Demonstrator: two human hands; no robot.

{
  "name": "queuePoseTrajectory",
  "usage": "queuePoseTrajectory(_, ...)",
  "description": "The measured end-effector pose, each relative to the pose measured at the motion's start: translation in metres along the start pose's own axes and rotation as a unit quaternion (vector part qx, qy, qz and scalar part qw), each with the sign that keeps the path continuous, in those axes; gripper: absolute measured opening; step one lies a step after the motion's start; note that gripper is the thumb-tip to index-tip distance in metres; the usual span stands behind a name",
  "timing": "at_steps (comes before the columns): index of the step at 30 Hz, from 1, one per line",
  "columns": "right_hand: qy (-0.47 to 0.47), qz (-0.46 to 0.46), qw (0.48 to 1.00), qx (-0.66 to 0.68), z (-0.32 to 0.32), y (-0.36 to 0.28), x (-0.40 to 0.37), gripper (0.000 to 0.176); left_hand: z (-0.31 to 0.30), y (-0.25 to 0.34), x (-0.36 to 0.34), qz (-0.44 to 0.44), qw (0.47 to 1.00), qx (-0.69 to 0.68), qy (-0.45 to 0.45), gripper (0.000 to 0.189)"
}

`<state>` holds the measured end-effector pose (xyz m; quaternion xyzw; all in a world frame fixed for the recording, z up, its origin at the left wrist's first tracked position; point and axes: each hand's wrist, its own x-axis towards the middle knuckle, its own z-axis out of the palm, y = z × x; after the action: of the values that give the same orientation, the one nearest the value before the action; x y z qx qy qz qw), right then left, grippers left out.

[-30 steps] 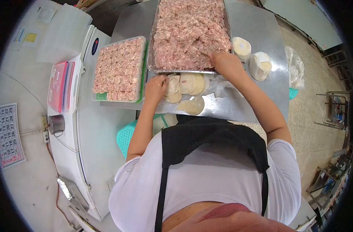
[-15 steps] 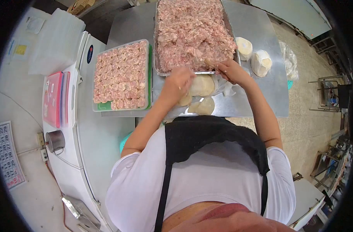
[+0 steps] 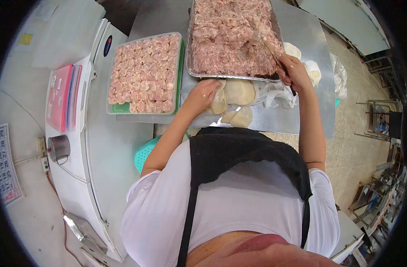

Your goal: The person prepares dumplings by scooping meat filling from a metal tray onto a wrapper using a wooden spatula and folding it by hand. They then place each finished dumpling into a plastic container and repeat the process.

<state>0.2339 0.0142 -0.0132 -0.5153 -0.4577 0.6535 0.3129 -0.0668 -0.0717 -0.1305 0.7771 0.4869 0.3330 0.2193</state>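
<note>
My left hand [image 3: 202, 96] is closed at the near edge of the metal tray, its fingers on a round pale wrapper [image 3: 220, 103]. Beside it lie more wrappers [image 3: 240, 92] on the steel table. My right hand [image 3: 296, 73] grips a thin spreading tool [image 3: 271, 50] with a dark handle end, over the right side of the minced meat [image 3: 230, 38] in the metal tray [image 3: 239, 77]. To the left, a clear container [image 3: 178, 66] holds rows of filled dumplings [image 3: 145, 73], with a green bottom showing at its near left corner.
Wrapped stacks of wrappers [image 3: 312, 72] stand right of the tray. A clear plastic bag [image 3: 278, 96] lies near my right hand. The white fridge [image 3: 118, 147] is at the left; a turquoise basket [image 3: 145, 155] sits below the table's near edge.
My right hand has moved right with the tool, now over the meat's right side. My left hand has moved away from the tray's edge onto a wrapper. The view has shifted slightly.
</note>
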Motion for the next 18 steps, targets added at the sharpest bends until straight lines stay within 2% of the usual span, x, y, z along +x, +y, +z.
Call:
queuePoseTrajectory(1,-0.012,-0.002,1.0,0.005,0.003,0.0,0.0,0.029,0.012,-0.004,-0.003,0.053,0.994,0.053,0.086,0.019)
queuePoseTrajectory(2,-0.024,-0.006,1.0,0.009,0.005,0.0,0.001,0.032,0.019,-0.012,-0.005,0.049,0.993,0.055,0.088,0.019)
queuePoseTrajectory(4,-0.039,-0.002,0.999,0.008,0.007,0.002,0.005,0.032,0.022,-0.012,-0.004,-0.021,0.991,0.1,0.083,0.02)
queuePoseTrajectory(5,-0.049,0.001,0.999,0.008,0.007,0.004,0.006,0.032,0.022,-0.013,-0.005,-0.025,0.991,0.102,0.084,0.02)
queuePoseTrajectory(7,-0.061,-0.002,0.998,0.005,0.006,0.007,0.007,0.029,0.006,0.002,0.004,-0.174,0.981,0.086,0.012,0.019)
queuePoseTrajectory(8,-0.067,-0.008,0.998,0.003,0.005,0.006,0.007,0.027,-0.006,0.012,0.008,-0.174,0.981,0.088,0.014,0.019)
queuePoseTrajectory(10,-0.079,0.004,0.996,0.029,0.006,0.007,0.003,0.028,-0.03,0.047,0.012,-0.359,0.927,-0.109,0.007,0.018)
queuePoseTrajectory(11,-0.09,0.017,0.994,0.055,0.009,0.008,0.0,0.029,-0.03,0.054,0.013,-0.359,0.927,-0.109,0.006,0.018)
queuePoseTrajectory(12,-0.122,0.007,0.988,0.096,0.014,0.009,-0.004,0.029,-0.028,0.059,0.014,-0.332,0.877,-0.338,0.078,0.019)
queuePoseTrajectory(13,-0.121,0.007,0.988,0.096,0.022,0.012,-0.005,0.029,-0.027,0.065,0.018,-0.284,0.773,-0.548,0.146,0.02)
queuePoseTrajectory(14,-0.13,-0.011,0.983,0.126,0.032,0.015,-0.005,0.029,-0.025,0.071,0.028,-0.261,0.745,-0.593,0.16,0.016)
queuePoseTrajectory(15,-0.137,-0.028,0.978,0.156,0.034,0.019,-0.006,0.028,-0.019,0.075,0.035,-0.261,0.744,-0.595,0.157,0.016)
queuePoseTrajectory(17,-0.147,-0.027,0.975,0.165,0.033,0.021,-0.003,0.027,-0.016,0.077,0.042,-0.21,0.693,-0.689,0.038,0.011)
queuePoseTrajectory(18,-0.138,-0.03,0.98,0.143,0.031,0.02,-0.003,0.029,-0.02,0.081,0.044,-0.221,0.686,-0.693,0.03,0.008)
